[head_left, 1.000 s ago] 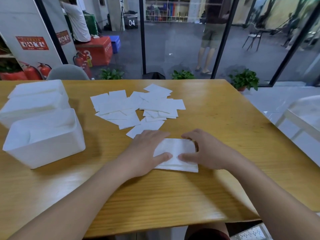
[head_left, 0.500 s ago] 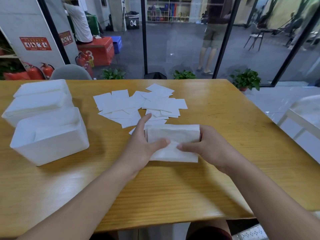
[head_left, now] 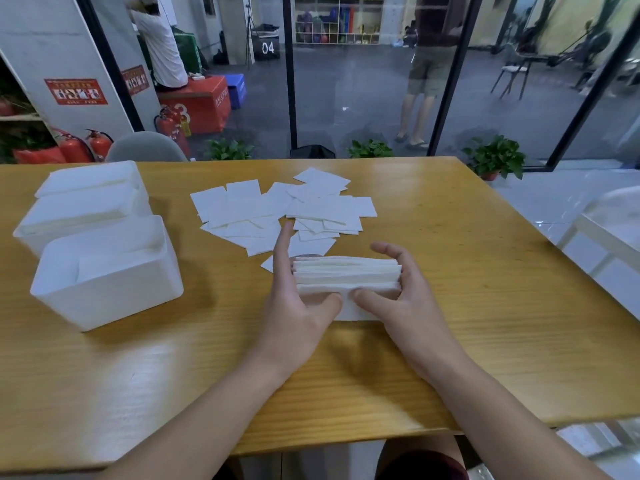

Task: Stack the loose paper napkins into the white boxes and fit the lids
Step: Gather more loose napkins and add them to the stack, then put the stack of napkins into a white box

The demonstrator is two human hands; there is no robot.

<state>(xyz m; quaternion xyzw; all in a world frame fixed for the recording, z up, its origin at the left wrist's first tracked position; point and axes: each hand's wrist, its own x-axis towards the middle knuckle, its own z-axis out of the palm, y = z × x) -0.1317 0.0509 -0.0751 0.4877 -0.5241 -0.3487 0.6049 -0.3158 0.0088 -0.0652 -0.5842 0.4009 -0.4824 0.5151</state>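
Since half a second ago the napkin stack (head_left: 347, 277) has been tipped further up onto its long edge, so its folded layers now face the camera where its broad face showed before; a second ago it lay flat under both palms.

The wooden tabletop (head_left: 485, 271) fills most of the view and carries everything. Taking the napkin stack as the landmark: well to its left stands the near white box (head_left: 107, 285), open at the top, with something white lying inside that cannot be made out clearly. Behind that box, farther left and back from the stack, sits the far white box (head_left: 79, 209), with a white lid or layer of white sheets across its top; which it is cannot be told. Just behind the stack, toward the far edge, the loose napkins (head_left: 284, 209) lie scattered and overlapping, the nearest one reaching almost to the stack's back left corner.

The left hand (head_left: 294, 299) holds the stack's left end, thumb pressed on the near face and fingers running straight up along the end, the index finger pointing past it over the loose napkins. The right hand (head_left: 398, 292) clasps the right end, thumb on the near face almost meeting the left thumb, fingers curled over the top and far side.
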